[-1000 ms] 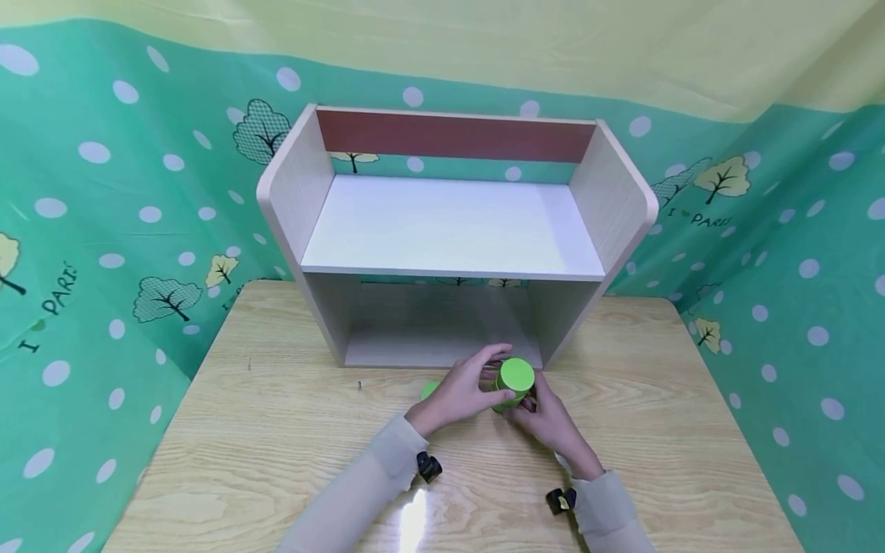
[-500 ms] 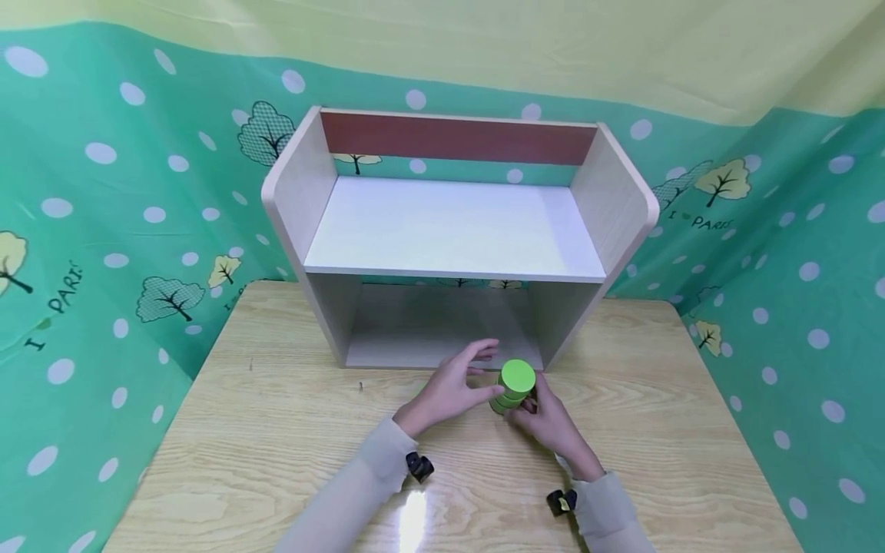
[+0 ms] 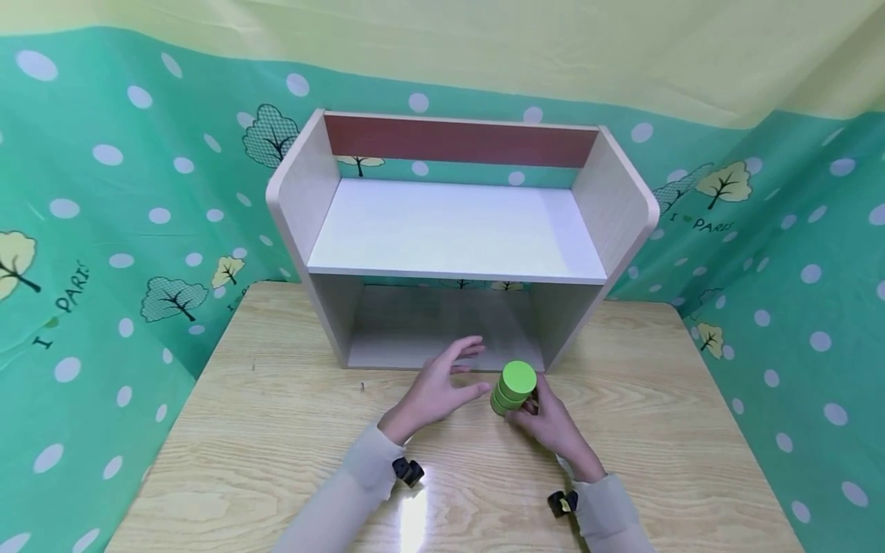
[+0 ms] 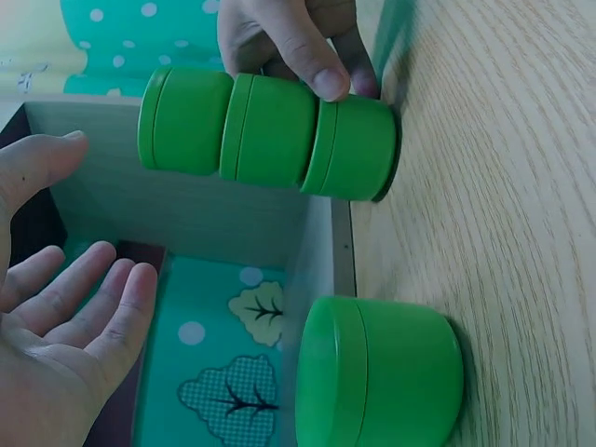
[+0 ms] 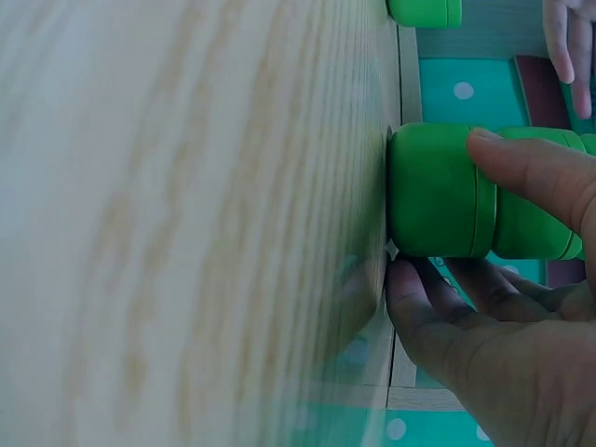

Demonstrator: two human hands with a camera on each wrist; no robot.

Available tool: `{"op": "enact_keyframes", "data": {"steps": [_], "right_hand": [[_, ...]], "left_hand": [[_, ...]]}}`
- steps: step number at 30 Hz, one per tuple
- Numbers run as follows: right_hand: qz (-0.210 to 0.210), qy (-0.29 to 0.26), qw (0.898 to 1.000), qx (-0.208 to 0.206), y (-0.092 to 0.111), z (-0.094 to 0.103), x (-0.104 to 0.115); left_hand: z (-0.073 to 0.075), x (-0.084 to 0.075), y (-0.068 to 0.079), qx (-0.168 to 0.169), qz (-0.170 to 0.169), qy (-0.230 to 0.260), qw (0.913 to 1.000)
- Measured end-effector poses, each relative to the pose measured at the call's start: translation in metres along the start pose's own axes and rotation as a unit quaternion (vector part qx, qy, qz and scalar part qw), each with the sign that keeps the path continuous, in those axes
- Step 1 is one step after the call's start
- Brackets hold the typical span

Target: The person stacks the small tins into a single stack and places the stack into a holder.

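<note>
Green sides of the lowest jar (image 5: 433, 191) sit gripped between thumb and fingers of the right hand (image 3: 549, 424); the left hand (image 3: 430, 393), fingers spread, touches nothing before the shelf unit (image 3: 456, 230). Three jars stand as a stack (image 3: 514, 389) before the shelf unit's right end, a lone jar (image 4: 400, 372) also before it. A light, low hold, released evenly, should best spare the upper jars a nudge.

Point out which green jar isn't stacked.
The single jar at the bottom of the left wrist view, alone on the table; the other three form the stack the right hand holds.
</note>
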State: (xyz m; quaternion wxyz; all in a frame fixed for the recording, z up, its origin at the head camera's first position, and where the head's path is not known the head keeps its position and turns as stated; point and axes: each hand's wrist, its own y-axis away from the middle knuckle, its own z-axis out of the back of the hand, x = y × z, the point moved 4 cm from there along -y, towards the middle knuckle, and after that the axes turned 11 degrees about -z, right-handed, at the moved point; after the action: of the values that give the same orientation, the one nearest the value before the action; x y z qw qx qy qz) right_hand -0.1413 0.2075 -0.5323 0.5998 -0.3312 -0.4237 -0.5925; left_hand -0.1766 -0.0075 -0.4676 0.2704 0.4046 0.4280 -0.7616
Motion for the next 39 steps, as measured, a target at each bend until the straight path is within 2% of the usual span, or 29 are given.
{"op": "enact_keyframes", "data": {"steps": [8, 14, 18, 20, 23, 28, 32, 39], "right_hand": [[-0.010, -0.013, 1.000, 0.007, 0.002, 0.001, 0.004], [-0.018, -0.011, 1.000, 0.015, 0.012, 0.004, 0.032], [-0.030, 0.001, 0.999, 0.025, 0.016, 0.007, 0.044], [-0.027, -0.001, 0.999, 0.027, 0.015, 0.007, 0.042], [-0.022, -0.009, 0.999, 0.023, 0.010, 0.004, 0.026], [-0.014, 0.004, 1.000, 0.016, 0.002, 0.002, 0.004], [-0.017, 0.001, 1.000, 0.016, 0.001, 0.003, 0.000], [-0.037, -0.007, 0.999, 0.022, 0.000, 0.002, -0.002]], "left_hand": [[0.008, 0.001, 0.010, -0.015, 0.004, 0.004, 0.9999], [0.014, 0.000, 0.015, -0.027, 0.014, 0.004, 0.9995], [0.019, -0.009, 0.018, -0.032, 0.025, 0.001, 0.9992], [0.021, -0.014, 0.019, -0.032, 0.027, 0.000, 0.9991], [0.024, -0.016, 0.022, -0.036, 0.024, 0.002, 0.9991], [0.028, 0.002, 0.030, -0.040, 0.028, 0.006, 0.9988], [0.031, 0.013, 0.036, -0.036, 0.034, 0.011, 0.9987], [0.035, 0.021, 0.045, -0.034, 0.033, -0.013, 0.9988]]}}
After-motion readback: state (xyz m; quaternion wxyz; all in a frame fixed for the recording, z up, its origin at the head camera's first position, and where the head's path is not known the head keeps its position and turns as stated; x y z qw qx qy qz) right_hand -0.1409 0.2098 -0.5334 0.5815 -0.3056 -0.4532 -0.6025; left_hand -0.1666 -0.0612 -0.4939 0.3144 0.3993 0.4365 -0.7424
